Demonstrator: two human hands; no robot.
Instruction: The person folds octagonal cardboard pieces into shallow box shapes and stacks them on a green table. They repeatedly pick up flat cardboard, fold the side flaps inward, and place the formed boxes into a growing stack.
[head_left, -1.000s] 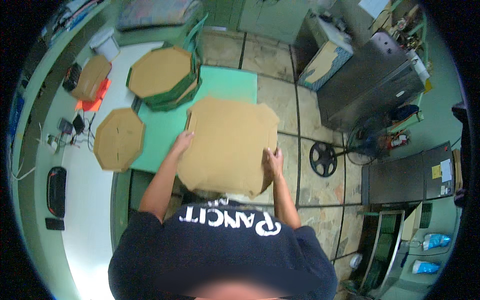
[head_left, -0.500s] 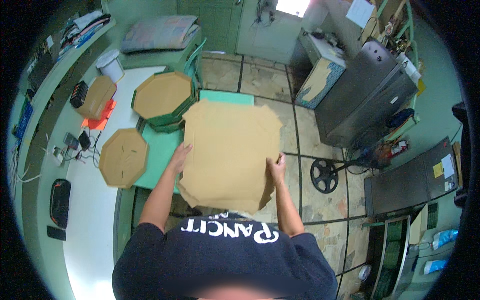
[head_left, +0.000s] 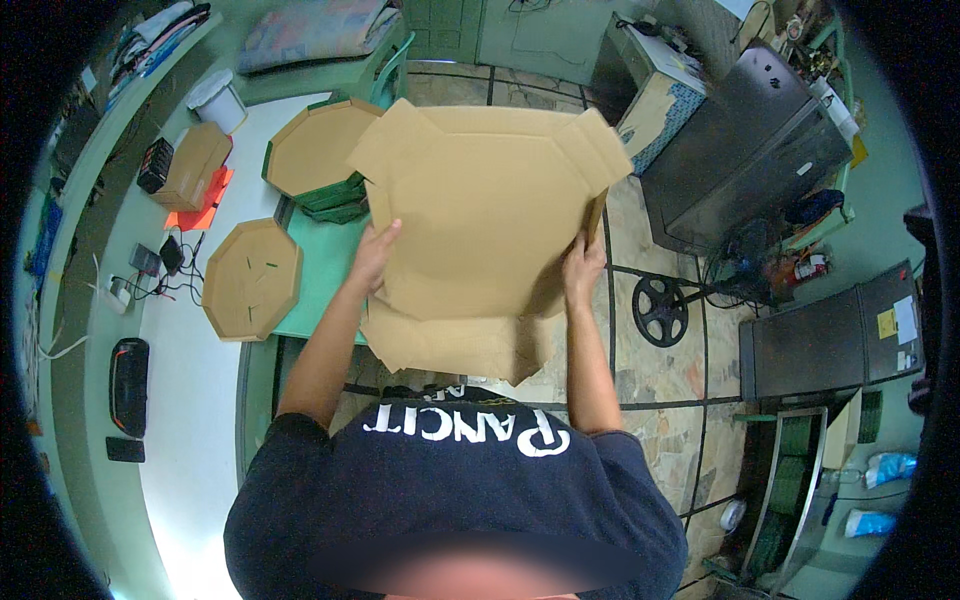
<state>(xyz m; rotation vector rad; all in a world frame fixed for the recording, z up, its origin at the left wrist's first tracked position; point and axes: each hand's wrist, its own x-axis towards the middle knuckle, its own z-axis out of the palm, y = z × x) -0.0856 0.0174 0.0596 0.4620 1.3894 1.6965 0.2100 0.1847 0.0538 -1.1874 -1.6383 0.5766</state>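
Observation:
A large unfolded cardboard box blank (head_left: 480, 210) is held up in front of my chest, its flaps partly bent along the creases. My left hand (head_left: 376, 258) grips its left edge, thumb on the inner face. On the opposite edge, my right hand (head_left: 583, 268) is closed around a raised side flap; some of its fingers are hidden behind the board. To the left, an octagonal cardboard tray (head_left: 325, 150) with green sides tops a stack. Closer to me lies a second octagonal cardboard piece (head_left: 240, 285) with a few small green strips on it.
A light green tabletop (head_left: 325, 265) adjoins a long white counter (head_left: 185, 400) on my left. The counter holds a brown carton (head_left: 195, 165), a white bucket (head_left: 215, 100), cables and a black speaker (head_left: 128, 385). A dark refrigerator (head_left: 740, 150) and a black wheel (head_left: 660, 310) stand right.
The blank has tilted up and moved farther from me; its far and right flaps now stand bent and its near flap folds down. Both hands have moved farther out with it.

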